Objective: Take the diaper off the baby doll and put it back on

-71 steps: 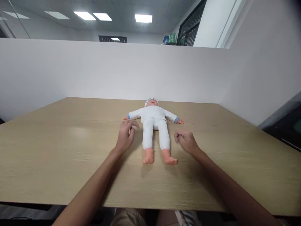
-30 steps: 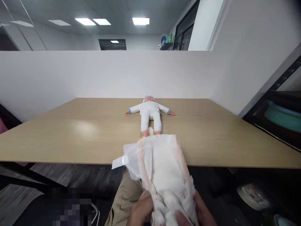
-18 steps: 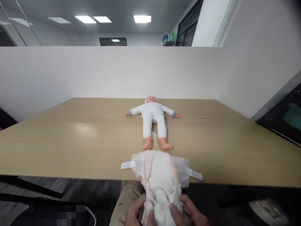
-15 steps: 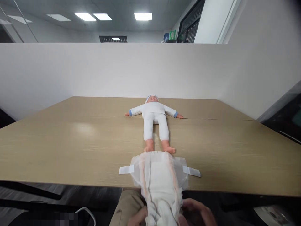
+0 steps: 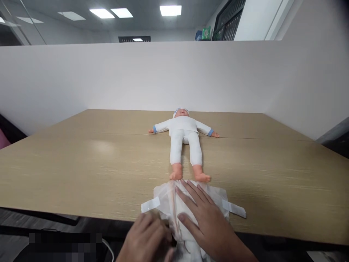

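An unfolded white diaper (image 5: 180, 214) lies over the table's front edge, its lower part hanging down towards my lap. Its two tape tabs stick out to the sides. My right hand (image 5: 203, 214) rests flat on the diaper's inner surface with fingers stretched forward. At the diaper's left edge, my left hand (image 5: 149, 236) is curled with its fingers bent; whatever is between them is hidden. Just beyond the diaper, a baby doll (image 5: 184, 142) in white clothes with blue cuffs lies on its back, feet towards me and arms spread.
The wooden table (image 5: 81, 171) reaches back to a white partition (image 5: 136, 76). A dark screen-like object (image 5: 338, 142) stands at the right edge. Below the table at left are dark frame bars and a white cable (image 5: 109, 249).
My hands have risen from below the table edge. The right one now lies on the diaper, the left one at its left edge. The doll stays put while the view has shifted slightly.
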The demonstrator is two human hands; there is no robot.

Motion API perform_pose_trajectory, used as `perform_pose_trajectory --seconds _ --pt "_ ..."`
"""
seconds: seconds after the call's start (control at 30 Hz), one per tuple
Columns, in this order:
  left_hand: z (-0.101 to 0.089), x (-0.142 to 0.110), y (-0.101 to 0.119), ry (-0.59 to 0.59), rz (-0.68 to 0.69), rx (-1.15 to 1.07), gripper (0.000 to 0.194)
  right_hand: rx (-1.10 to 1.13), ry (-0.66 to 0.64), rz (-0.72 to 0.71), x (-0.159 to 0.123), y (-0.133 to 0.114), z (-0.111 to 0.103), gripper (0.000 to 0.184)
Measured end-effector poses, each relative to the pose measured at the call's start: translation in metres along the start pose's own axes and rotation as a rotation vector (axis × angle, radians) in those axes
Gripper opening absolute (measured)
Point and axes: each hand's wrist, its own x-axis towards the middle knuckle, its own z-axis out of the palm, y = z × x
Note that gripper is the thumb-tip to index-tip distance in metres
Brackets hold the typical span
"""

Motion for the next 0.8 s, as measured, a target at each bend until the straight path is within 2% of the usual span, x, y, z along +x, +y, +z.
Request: perform_pose_trajectory --seconds 0.03,0.1,0.17,0.2,0.33,0.4,0.47,0.53,0.6,0.63,0.73,0.8 --pt "-0.009 0.013 -0.006 0.021 -0.019 0.059 0.015 0.004 -0.005 0.005 0.0 0.002 0.0 0.063" --pt "-0.02 0.045 -0.021 0.065 -0.053 0.189 0.032 0.008 -0.005 0.01 -0.002 0.003 0.0 0.063" --pt "-0.019 0.082 -0.042 0.017 -0.068 0.321 0.05 0.01 -0.007 0.016 -0.003 0.003 -0.001 0.061" --pt "-0.016 0.101 -0.054 -0.053 -0.043 0.37 0.06 0.01 -0.007 0.019 -0.003 0.003 -0.001 0.06" --pt "0.002 0.169 -0.089 -0.363 0.257 0.514 0.098 0.013 -0.023 0.015 -0.001 0.003 -0.001 0.063" --pt "0.011 0.195 -0.095 -0.462 0.413 0.553 0.106 0.02 -0.039 0.007 -0.001 0.004 -0.002 0.063" --pt "0.019 0.212 -0.097 -0.511 0.543 0.547 0.1 0.037 -0.062 0.003 -0.002 0.007 -0.004 0.063" --pt "0.029 0.222 -0.097 -0.514 0.627 0.486 0.074 0.06 -0.088 0.003 -0.003 0.011 -0.007 0.066" --pt "0.038 0.227 -0.097 -0.474 0.648 0.394 0.042 0.079 -0.117 -0.003 -0.002 0.017 -0.011 0.07" --pt "0.041 0.229 -0.098 -0.446 0.638 0.341 0.034 0.085 -0.133 -0.007 -0.001 0.02 -0.012 0.073" --pt "0.041 0.236 -0.098 -0.37 0.571 0.148 0.032 0.097 -0.162 -0.004 0.005 0.03 -0.014 0.078" --pt "0.03 0.248 -0.096 -0.344 0.527 -0.013 0.035 0.099 -0.164 -0.003 0.014 0.039 -0.012 0.079"
